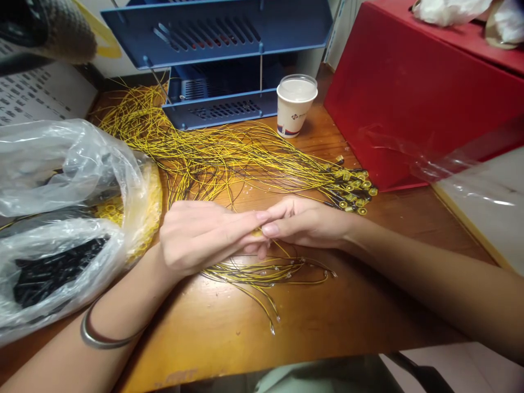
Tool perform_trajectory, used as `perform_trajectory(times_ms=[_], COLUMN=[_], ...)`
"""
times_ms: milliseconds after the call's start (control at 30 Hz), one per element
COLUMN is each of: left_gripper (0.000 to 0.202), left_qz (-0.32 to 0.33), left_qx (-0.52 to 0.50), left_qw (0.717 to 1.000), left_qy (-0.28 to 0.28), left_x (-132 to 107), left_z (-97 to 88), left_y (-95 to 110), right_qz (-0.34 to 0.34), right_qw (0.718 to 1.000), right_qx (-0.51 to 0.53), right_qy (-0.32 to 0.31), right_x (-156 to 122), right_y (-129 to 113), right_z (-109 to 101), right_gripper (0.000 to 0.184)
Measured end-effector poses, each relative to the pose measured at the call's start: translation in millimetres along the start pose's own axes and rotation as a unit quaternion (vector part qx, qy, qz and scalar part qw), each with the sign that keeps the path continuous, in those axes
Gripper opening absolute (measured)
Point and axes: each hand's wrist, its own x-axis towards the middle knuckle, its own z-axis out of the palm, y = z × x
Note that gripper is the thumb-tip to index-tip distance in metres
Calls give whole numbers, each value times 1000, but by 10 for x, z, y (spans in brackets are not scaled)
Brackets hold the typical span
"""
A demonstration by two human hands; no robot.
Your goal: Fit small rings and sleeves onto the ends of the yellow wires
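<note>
My left hand (204, 234) and my right hand (307, 221) meet fingertip to fingertip over the wooden table (327, 322). Both are closed in a pinch around a small yellow piece (257, 233) on a thin yellow wire. Under the hands lies a small bundle of yellow and black wires (266, 275) with bare tips. Behind them spreads a big tangle of yellow wires (229, 155), its yellow connector ends (352, 188) bunched at the right. My left wrist wears a metal bangle (96, 335).
Clear plastic bags (61, 218) holding yellow rings and black parts lie at the left. A lidded paper cup (295, 103) stands before a blue desk tray rack (221, 60). A red box (413, 93) fills the right, with a plastic-wrapped board (487, 202) beside it.
</note>
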Motion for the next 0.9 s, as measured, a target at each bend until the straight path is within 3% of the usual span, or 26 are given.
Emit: perform_trajectory(times_ms=[67,167,367,567,733,900], left_gripper=[34,25,22,36,25,27], left_qz=[54,93,91,91,81,93], left_qx=[27,52,63,70,58,61], left_qw=[998,994,994,993,995,993], left_qy=[16,-4,16,8,24,31], left_x=[44,88,91,123,74,63], left_z=[-30,-82,-95,-98,-88,-87], left_y=[11,25,44,59,66,50], right_qz=[-5,-17,-21,-31,-30,-23], right_qw=[1000,999,998,998,999,999], right_qx=[9,28,44,39,26,21], right_qy=[-2,-15,-30,-29,-23,-16], right_x=[5,12,14,13,9,6], right_y=[2,8,41,55,37,38], right_z=[3,7,-9,-12,2,-6], right_gripper=[29,24,22,23,22,27])
